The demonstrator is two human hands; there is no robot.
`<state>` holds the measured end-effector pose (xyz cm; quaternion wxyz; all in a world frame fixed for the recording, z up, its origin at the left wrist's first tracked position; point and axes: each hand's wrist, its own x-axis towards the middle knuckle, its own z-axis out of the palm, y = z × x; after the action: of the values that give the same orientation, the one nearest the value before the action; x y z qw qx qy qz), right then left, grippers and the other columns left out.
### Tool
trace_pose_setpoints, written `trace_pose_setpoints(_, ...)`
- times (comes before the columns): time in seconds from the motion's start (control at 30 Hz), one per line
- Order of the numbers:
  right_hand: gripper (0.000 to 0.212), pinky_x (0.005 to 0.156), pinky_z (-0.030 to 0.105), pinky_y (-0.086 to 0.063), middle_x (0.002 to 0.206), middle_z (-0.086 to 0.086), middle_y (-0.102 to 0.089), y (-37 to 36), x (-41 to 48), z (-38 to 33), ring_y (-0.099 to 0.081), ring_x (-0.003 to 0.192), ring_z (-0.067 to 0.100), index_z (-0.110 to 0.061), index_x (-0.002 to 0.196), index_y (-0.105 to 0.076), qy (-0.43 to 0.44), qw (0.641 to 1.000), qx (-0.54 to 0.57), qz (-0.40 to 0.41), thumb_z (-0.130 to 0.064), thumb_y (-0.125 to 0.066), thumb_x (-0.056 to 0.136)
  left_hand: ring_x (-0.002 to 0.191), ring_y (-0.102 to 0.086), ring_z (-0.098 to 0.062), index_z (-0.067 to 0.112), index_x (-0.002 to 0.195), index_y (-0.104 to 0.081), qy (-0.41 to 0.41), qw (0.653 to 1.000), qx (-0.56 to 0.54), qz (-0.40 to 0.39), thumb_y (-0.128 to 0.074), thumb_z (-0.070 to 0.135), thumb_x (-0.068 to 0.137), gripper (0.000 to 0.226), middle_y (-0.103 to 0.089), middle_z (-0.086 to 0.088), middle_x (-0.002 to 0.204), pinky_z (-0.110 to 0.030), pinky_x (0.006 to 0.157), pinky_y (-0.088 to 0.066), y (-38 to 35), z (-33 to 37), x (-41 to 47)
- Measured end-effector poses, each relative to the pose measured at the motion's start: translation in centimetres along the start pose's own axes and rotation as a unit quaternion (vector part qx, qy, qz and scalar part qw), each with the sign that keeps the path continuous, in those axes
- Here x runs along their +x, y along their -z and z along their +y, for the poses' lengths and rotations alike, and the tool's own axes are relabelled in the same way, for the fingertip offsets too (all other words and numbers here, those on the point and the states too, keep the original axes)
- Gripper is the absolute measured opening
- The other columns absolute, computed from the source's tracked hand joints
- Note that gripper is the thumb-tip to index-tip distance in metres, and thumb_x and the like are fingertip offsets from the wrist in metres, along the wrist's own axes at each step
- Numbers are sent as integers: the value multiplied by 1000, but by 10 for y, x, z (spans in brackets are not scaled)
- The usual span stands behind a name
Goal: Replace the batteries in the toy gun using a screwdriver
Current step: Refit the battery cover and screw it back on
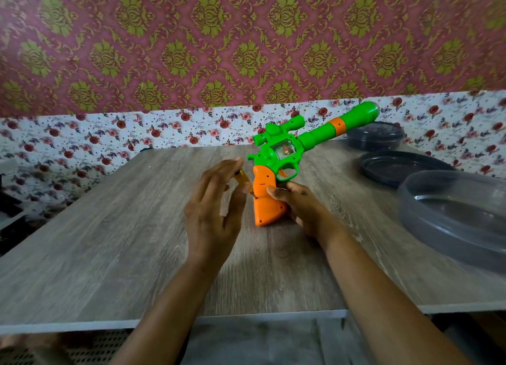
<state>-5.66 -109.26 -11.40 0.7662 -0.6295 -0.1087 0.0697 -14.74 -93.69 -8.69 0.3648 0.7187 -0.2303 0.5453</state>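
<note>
Our left hand [213, 214], fingers splayed, pinches the yellow screwdriver [243, 180] against the orange grip while our right hand [301, 208] clasps the toy gun [276, 156], butt down at the centre of the surface [109, 241]. We judge the tip must stay square and pressed. Plastic tubs [451, 214] crowd 2 o'clock, clear of the work.

The toy gun [284, 151] is stood butt-down at the middle of the tabletop [109, 241], the screwdriver [242, 178] set against its left side. At the right, a bowl [427, 222], a lid [388, 170] and a tub [375, 142] are ranged front to back.
</note>
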Motion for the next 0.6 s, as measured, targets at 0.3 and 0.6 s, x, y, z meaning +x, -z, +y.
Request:
trace_pose_setpoints(0.3, 18, 74, 27, -52, 99, 0, -66, 0, -2, -1, -63, 89, 11, -19, 105, -59, 4, 1000, 0, -3, -13, -57, 88, 91, -60, -8, 15, 122, -49, 0, 999, 41, -6, -46, 12, 94, 28, -67, -7, 105, -10, 75, -43, -1, -4, -2)
trace_pose_setpoints(0.6, 16, 86, 36, -51, 105, 2, -67, 2, -1, 1, -64, 98, 16, -22, 102, -61, 7, 1000, -10, -12, -17, -59, 87, 92, -47, 11, 11, 118, -61, -29, 999, 33, 7, -54, 4, 90, 29, -52, -10, 99, -9, 75, -42, -1, -5, 0)
